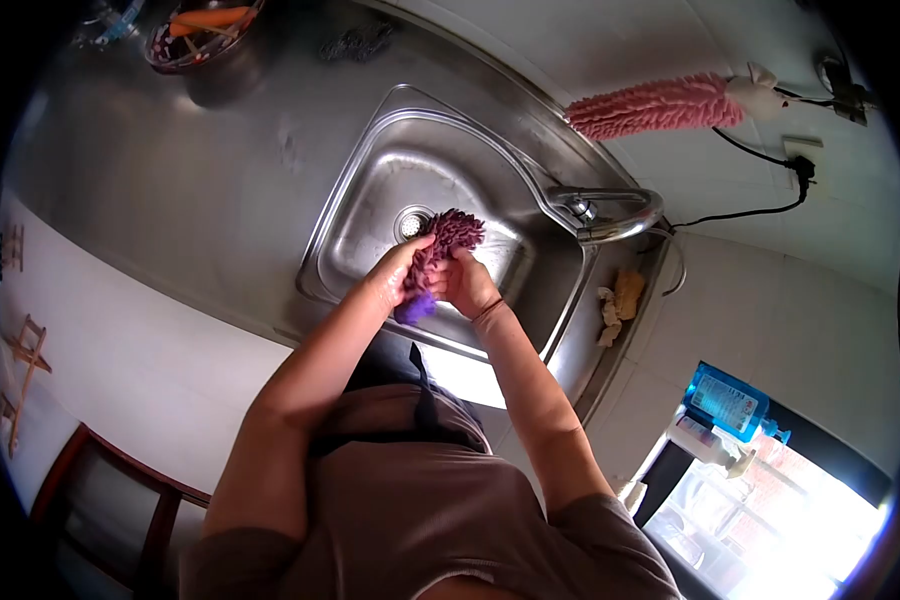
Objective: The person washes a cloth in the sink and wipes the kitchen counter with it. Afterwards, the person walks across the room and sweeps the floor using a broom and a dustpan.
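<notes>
A dark maroon chenille cloth with shaggy tufts and a purple lower end is bunched up between both hands over the sink. My left hand grips it from one side, thumb on top, and the skin looks wet. From the other side my right hand is closed on the same cloth, its fingers partly hidden behind the tufts. Just beyond the cloth is the round drain. A curved metal faucet stands at the sink's right rim.
A pink chenille towel hangs on the wall. On the steel counter stand a metal bowl with orange and dark contents and a scouring pad. Sponges lie right of the sink. A blue bottle stands by the window.
</notes>
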Available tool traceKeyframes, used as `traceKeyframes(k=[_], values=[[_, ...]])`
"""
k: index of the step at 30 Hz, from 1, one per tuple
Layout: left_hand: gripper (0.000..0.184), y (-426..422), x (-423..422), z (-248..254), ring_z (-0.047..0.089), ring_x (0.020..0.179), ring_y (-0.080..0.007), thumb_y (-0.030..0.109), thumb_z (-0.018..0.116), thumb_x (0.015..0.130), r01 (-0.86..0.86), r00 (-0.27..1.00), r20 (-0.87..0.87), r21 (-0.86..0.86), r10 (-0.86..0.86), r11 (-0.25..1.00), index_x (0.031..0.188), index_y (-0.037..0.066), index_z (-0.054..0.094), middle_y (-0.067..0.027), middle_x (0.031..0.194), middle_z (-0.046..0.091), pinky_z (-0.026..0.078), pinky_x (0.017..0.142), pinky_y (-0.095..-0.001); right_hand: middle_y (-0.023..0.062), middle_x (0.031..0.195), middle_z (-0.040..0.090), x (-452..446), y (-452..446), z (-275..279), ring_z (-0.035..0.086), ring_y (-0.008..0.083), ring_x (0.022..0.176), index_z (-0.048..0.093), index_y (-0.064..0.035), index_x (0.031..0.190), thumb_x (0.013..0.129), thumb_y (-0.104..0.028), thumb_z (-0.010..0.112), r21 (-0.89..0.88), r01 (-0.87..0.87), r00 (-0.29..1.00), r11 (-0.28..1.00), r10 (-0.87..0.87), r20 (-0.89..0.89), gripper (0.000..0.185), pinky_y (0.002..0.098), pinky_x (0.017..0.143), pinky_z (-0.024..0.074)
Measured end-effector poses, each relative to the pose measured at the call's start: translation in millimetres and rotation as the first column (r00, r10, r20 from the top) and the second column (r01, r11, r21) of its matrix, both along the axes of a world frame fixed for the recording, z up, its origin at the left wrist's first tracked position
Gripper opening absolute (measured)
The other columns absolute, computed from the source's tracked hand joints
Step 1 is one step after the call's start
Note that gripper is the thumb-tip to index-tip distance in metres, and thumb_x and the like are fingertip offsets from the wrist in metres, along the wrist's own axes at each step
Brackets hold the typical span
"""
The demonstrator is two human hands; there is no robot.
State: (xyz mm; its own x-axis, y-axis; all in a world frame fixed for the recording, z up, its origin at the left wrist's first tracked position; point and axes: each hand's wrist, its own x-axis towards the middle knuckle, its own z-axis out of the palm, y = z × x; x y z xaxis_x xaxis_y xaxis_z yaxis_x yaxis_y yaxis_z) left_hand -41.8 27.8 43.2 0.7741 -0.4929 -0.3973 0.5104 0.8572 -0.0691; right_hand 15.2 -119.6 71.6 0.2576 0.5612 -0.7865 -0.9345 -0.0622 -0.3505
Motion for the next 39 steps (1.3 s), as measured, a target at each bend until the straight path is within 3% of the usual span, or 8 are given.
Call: traceKeyframes(k=[3,5,9,11,16,26,31,39], values=[[0.025,4.8,4.3,25.2,0.059,0.073,-0.0137,0.032,0.053,0.084,-0.102,0.978,-0.109,0.488,0.176,0.867,0.088,0.009,0.061,-0.0038,0.081,0.062,0.049,0.064,-0.0275,0.0140,0.097,0.060,-8.4,29.4,9.3,0.058,0.0227,0.081,0.055,0.0020,0.104,0.086,-0.050,0.042,-0.484,0.116,0.887,0.867,0.129,0.444,0.056,0.0392,0.073,0.0475],[0.025,0.0,1.0,-1.7,0.058,0.072,-0.0136,0.030,0.050,0.084,0.034,0.999,-0.028,0.741,-0.020,0.670,0.092,0.008,0.059,-0.0043,0.081,0.061,0.047,0.064,-0.0262,0.0124,0.111,0.054,-1.1,30.3,-17.4,0.057,0.0250,0.092,0.045,0.0009,0.119,0.084,-0.037,0.054,-0.081,0.294,0.953,0.952,-0.299,-0.056,0.052,0.0386,0.081,0.0458],[0.047,-6.8,-5.0,-26.5,0.051,0.100,-0.0171,0.023,0.053,0.083,-0.318,0.937,0.211,0.846,-0.279,-0.428,0.121,-0.002,0.041,-0.0155,0.116,0.049,0.045,0.073,-0.0282,0.0154,0.094,0.063,34.2,77.4,-33.1,0.059,0.0246,0.084,0.057,0.0033,0.102,0.079,-0.013,0.052,-0.250,0.246,0.822,0.937,-0.065,0.566,0.029,0.0324,0.075,0.0463],[0.046,9.1,-7.7,13.9,0.051,0.102,-0.0247,0.008,0.058,0.079,-0.296,0.946,0.293,0.955,-0.136,-0.002,0.121,0.003,0.042,-0.0158,0.115,0.047,0.045,0.081,-0.0341,0.0214,0.094,0.059,72.0,81.7,-32.5,0.058,0.0353,0.084,0.058,-0.0023,0.100,0.072,-0.012,0.055,-0.472,0.251,0.233,0.845,0.420,0.877,0.029,0.0393,0.077,0.0454],[0.025,38.3,-35.3,14.7,0.057,0.088,-0.0177,0.006,0.053,0.083,-0.163,0.986,0.163,0.987,-0.030,-0.007,0.108,0.002,0.054,-0.0109,0.097,0.059,0.046,0.075,-0.0271,0.0063,0.123,0.047,157.4,54.0,-15.5,0.039,0.0275,0.117,0.065,-0.0172,0.085,0.072,-0.015,0.051,-0.652,0.382,-0.694,0.655,0.669,0.266,0.019,0.0482,0.095,0.0327],[0.016,40.2,-67.5,26.2,0.058,0.080,-0.0136,0.005,0.046,0.089,-0.097,0.992,0.088,0.990,0.087,0.103,0.101,-0.001,0.056,-0.0078,0.090,0.061,0.045,0.076,-0.0246,0.0023,0.132,0.040,146.3,-128.2,-28.3,0.027,0.0229,0.128,0.062,-0.0097,0.094,0.074,-0.015,0.053,-0.950,0.163,-0.811,0.265,0.585,0.024,0.022,0.0522,0.103,0.0211],[0.017,36.2,-73.9,23.2,0.058,0.079,-0.0124,0.008,0.046,0.090,-0.057,0.991,0.043,0.992,0.124,0.116,0.101,0.001,0.057,-0.0062,0.092,0.062,0.045,0.074,-0.0239,0.0032,0.126,0.047,100.0,-197.4,-3.7,0.031,0.0209,0.125,0.064,-0.0141,0.096,0.070,-0.032,0.057,-0.932,-0.027,-0.566,-0.360,0.775,-0.283,0.032,0.0512,0.102,0.0184],[0.021,47.7,-100.9,50.5,0.059,0.081,-0.0146,0.014,0.048,0.089,-0.062,0.952,0.037,0.995,0.305,0.073,0.101,0.000,0.057,-0.0115,0.094,0.063,0.046,0.076,-0.0266,0.0072,0.121,0.049,-30.4,-244.0,1.2,0.037,0.0249,0.119,0.067,-0.0183,0.090,0.067,-0.039,0.062,-0.943,-0.275,-0.591,-0.186,0.806,0.014,0.032,0.0514,0.096,0.0239]])
